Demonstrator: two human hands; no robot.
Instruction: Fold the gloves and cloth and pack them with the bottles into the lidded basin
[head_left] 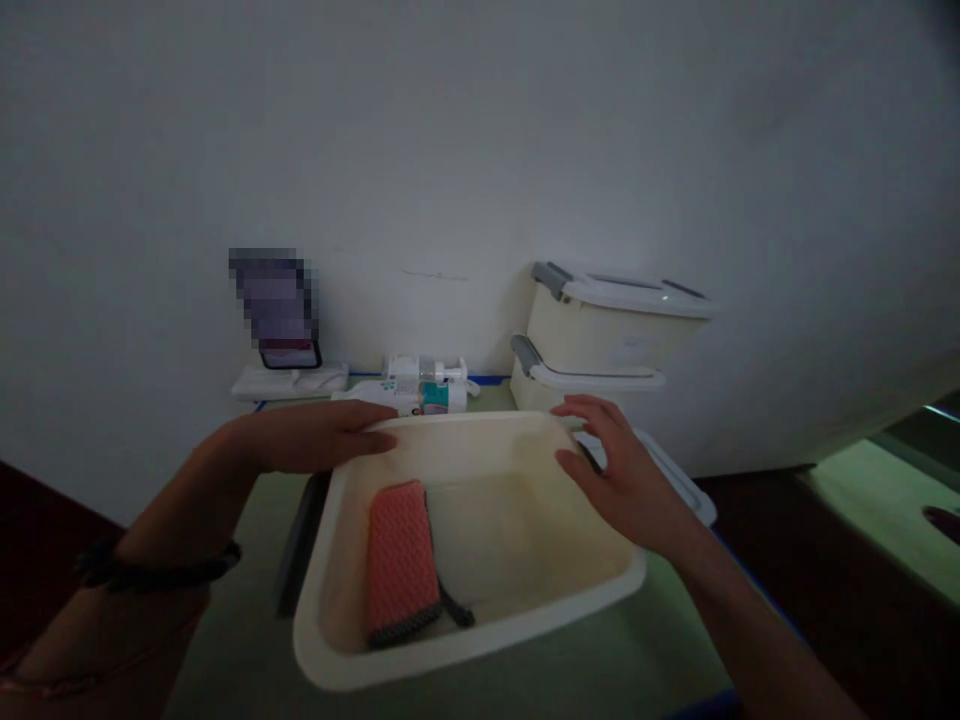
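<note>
Left hand (322,437) pinches the far rim of a white basin (450,652), right hand (621,485) spread at its far-right corner, a pink pad (401,558) lying inside nearer the left.

A pink pad (401,560) lies inside the white tub (517,540)

Between the left hand (352,438) and right hand (615,465), the tub (532,545) is open from above — a red pad (403,560) blocks floor nearer the left; bottles (442,397) and stacked boxes (592,335) stand in the way beyond
</note>
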